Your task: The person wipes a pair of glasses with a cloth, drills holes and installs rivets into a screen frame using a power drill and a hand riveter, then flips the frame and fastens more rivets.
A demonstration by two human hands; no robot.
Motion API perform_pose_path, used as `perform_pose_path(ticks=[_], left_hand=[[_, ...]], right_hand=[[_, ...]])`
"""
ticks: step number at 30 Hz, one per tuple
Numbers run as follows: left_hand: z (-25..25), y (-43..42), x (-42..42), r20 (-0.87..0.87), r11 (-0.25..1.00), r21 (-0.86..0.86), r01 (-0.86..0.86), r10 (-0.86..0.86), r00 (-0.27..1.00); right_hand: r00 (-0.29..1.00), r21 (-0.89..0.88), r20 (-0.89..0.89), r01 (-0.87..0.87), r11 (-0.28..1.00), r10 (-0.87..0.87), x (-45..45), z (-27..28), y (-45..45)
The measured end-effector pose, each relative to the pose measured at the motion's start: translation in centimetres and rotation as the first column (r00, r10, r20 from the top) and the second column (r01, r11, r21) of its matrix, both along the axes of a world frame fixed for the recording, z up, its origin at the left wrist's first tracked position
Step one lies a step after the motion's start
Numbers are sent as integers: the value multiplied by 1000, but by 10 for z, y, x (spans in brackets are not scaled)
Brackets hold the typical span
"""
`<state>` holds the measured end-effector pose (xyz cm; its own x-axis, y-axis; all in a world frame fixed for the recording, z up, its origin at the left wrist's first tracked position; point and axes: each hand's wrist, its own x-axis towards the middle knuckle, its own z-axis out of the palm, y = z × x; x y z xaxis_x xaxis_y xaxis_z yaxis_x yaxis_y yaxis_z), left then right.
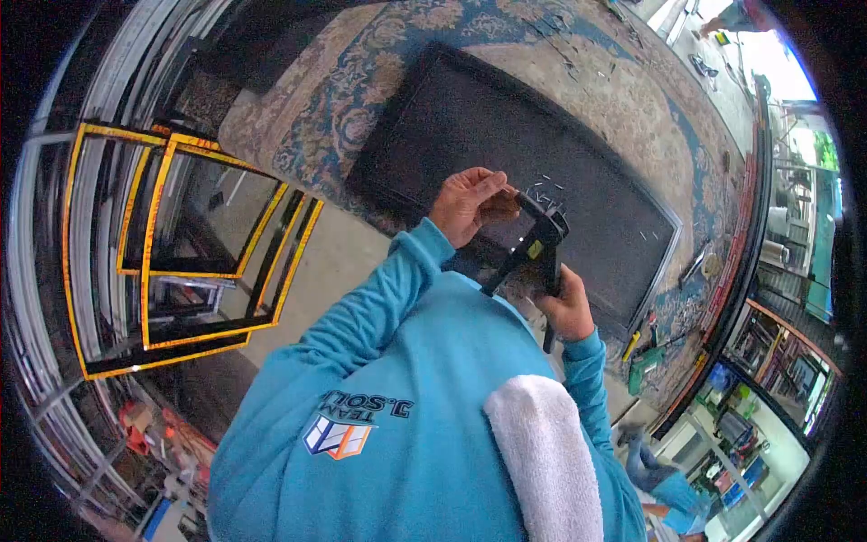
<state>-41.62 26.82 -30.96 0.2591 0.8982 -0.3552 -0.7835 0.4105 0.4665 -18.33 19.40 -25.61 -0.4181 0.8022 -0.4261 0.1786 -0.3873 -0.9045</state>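
My right hand (569,307) is closed around a black hand tool (544,239) with a yellow label, held in front of my chest. Its exact kind is hard to tell. At the tool's upper end, my left hand (465,203) has thumb and fingers pinched together; whatever they hold is too small to make out. Below both hands lies a large dark framed panel (470,117) on a patterned rug. Several small silvery pieces (546,185) are scattered on the panel near the tool.
Yellow-edged frames (158,244) lean at the left beside long metal profiles. The patterned rug (348,86) spreads under the panel. Tools, including a green one (643,369), lie on the right. Another person (673,492) is at the lower right.
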Motion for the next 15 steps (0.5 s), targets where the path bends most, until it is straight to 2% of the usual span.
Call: perform_pose_path(ticks=[2,6,9,11,15], left_hand=[[3,-2,4,-52,1000,4,-30,31,998],[19,-10,6,-34,997,7,-79,80,996],[22,-19,3,-97,997,36,-72,75,993],[27,-25,-1,-210,999,43,-24,33,977],[32,-40,-10,-236,994,18,-104,105,966]], right_hand=[[999,-58,-33,-17,998,15,6,3,3],[994,-7,-72,-84,996,83,15,9,10],[984,-4,-120,-132,991,131,28,-2,9],[967,4,-117,-228,974,226,32,-2,11],[953,-67,-175,-261,963,246,29,-10,10]])
